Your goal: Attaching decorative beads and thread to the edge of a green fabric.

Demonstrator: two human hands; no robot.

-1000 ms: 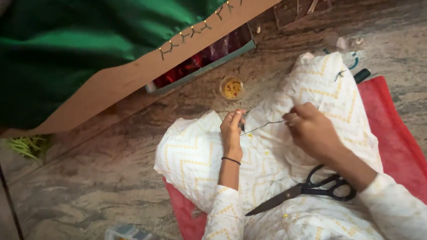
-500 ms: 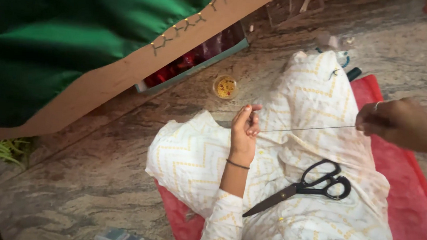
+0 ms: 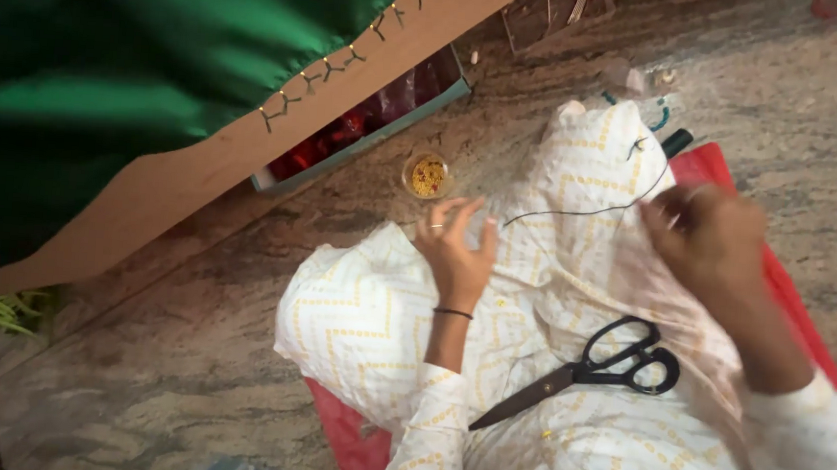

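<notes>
My left hand [image 3: 455,243] hovers over my lap with its fingers spread, holding nothing that I can see. My right hand [image 3: 708,236] is closed near my right knee, pinching one end of a dark thread [image 3: 577,212]. The thread lies slack across the white cloth with yellow zigzags [image 3: 363,320] that covers my legs. Black scissors [image 3: 591,367] rest shut on that cloth between my arms. A small round cup of yellow beads [image 3: 428,175] stands on the floor just beyond my left hand.
A wooden frame [image 3: 247,159] with green fabric [image 3: 126,58] stretched over it fills the upper left. Under it sits a tray of red items [image 3: 367,128]. A red mat [image 3: 708,167] lies under me on the stone floor [image 3: 164,364].
My right hand, which had pulled the thread taut far to the right, has come back toward my knee. The thread now hangs slack, and my left hand has opened its fingers.
</notes>
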